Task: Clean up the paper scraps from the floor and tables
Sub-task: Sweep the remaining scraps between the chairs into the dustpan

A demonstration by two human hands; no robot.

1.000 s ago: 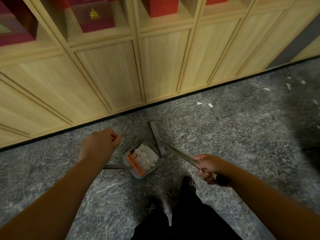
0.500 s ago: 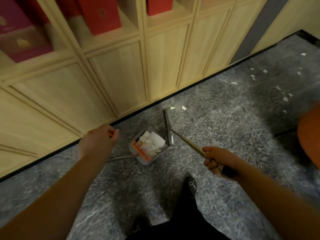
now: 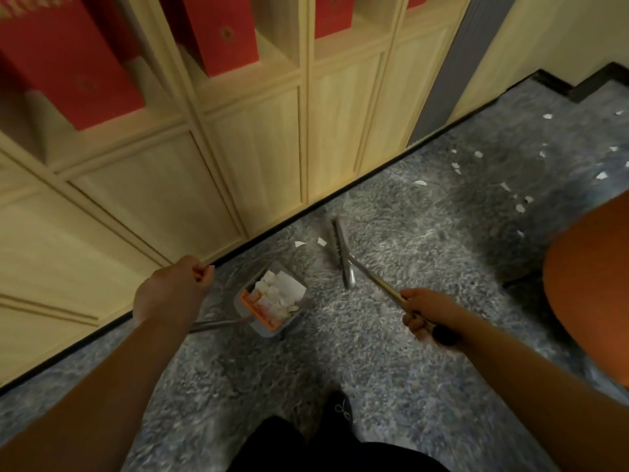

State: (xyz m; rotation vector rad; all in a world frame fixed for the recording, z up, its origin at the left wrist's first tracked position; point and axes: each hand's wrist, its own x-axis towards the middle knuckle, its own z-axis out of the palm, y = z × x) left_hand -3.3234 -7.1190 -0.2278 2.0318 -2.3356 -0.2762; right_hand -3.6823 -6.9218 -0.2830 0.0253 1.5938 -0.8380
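Note:
My left hand grips the top of the dustpan's long handle. The grey dustpan sits on the carpet below, filled with several white paper scraps and showing an orange comb edge. My right hand grips the broom handle. The broom head rests on the carpet just right of two white scraps near the cabinet base. Several more scraps lie scattered on the carpet at the far right.
Wooden cabinets with red boxes on open shelves line the left and back. An orange rounded seat juts in at the right edge. My shoe is on the grey carpet below the dustpan.
The view has swung right and I have stepped along the cabinets. The broom head has moved from beside the dustpan out to the two scraps. The dustpan has come along with it.

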